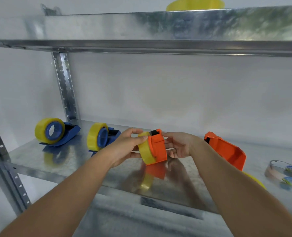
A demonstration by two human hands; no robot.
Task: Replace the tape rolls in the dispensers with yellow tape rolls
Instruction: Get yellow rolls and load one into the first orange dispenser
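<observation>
1. Orange plastic is sitting between both hands: an orange tape dispenser (158,147) is being held just above the galvanised steel shelf (39,156), with a yellow tape roll (146,149) seated on its left face.
2. The left hand (124,147) is curling around the yellow tape roll, thumb on top and fingers underneath; the palm side is facing away, so how firmly it is pressing is hard to tell.
3. The right hand (179,145) is lying half open against the dispenser's right side, fingertips touching the orange body; its thumb is mostly hiding behind the dispenser.
4. The roll's core and the dispenser's hub are not showing from this angle.
5. Dispensers are numbering four. Two are blue: the far-left blue dispenser (59,134) and the nearer blue dispenser (102,139), each already carrying a yellow roll and standing on the shelf to the left of the hands.
6. Two are orange: the held one, and a second orange dispenser (227,149) lying empty on the shelf just right of the right forearm, which is covering its lower edge.
7. A yellow sliver (256,180) is peeking out beside that forearm; too little is showing to name it.
8. Near the right edge a clear tape roll (284,173) is lying flat, blurred.
9. On the upper shelf (159,26) another yellow roll (194,4) is being cut off by the frame top.
</observation>
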